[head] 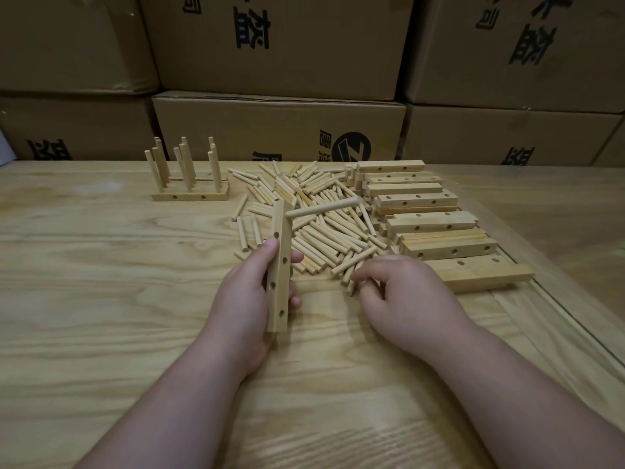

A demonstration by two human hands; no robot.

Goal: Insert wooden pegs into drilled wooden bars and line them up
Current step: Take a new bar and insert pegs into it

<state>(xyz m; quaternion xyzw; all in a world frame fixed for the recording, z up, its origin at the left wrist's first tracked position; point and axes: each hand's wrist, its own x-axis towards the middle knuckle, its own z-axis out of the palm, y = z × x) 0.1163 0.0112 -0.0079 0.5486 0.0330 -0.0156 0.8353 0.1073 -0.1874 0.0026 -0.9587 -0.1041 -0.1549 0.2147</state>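
Left hand grips the drilled bar mid-counter, one peg seated. Right hand fingers pinch at the loose pegs. Risk: a skewed entry jams the peg; knocked pegs roll.

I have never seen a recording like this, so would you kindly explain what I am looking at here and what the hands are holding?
There is one picture, taken by a wide-angle camera worn on a person's head, looking forward and down. There is no machine: these are two bare hands over a wooden table. The left hand grips a drilled wooden bar, held on end, with one peg already stuck in near its top, pointing right. The right hand reaches into the pile of loose pegs and pinches one. Right of the pile lie more drilled bars. At the far left stand finished bars with upright pegs. Cardboard boxes are stacked behind.
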